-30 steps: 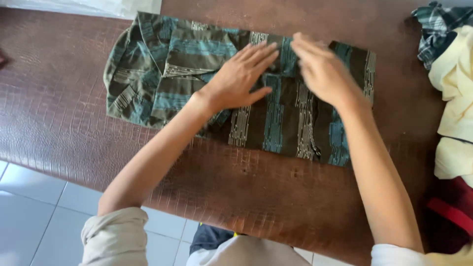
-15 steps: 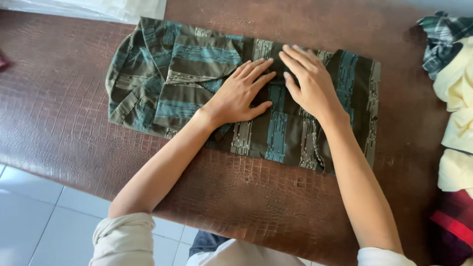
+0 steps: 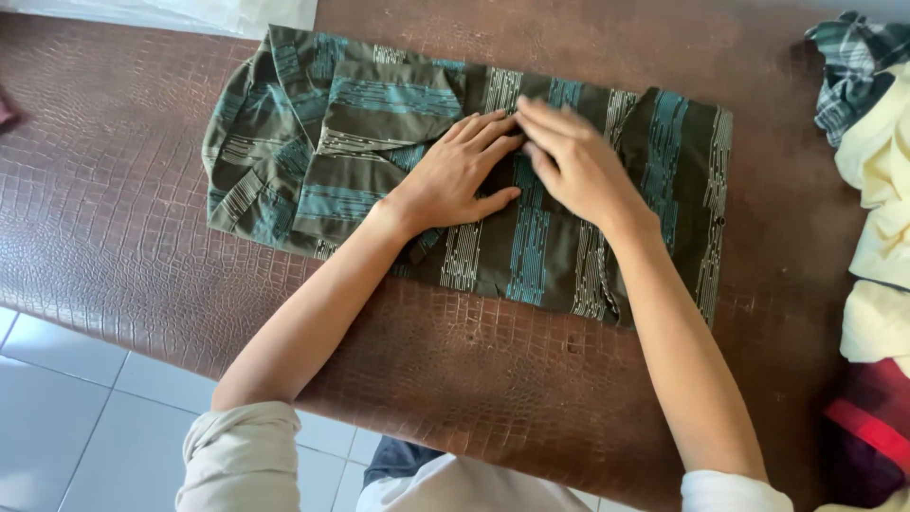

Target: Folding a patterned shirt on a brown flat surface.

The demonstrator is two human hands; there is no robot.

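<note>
Both hands lie flat, fingers spread, with no grip on anything: the left hand and the right hand press side by side, fingertips touching, on the middle of one folded green shirt with teal stripes. The shirt lies across the far half of the brown, scale-patterned desk. At the desk's right edge is one pile of clothes: plaid, pale yellow, red. White floor tiles show at lower left.

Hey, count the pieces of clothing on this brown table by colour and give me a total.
Green and teal patterned shirt: 1
Dark plaid garment: 1
Pale yellow garments: at least 1
Red and dark garment: 1
Total: at least 4
</note>
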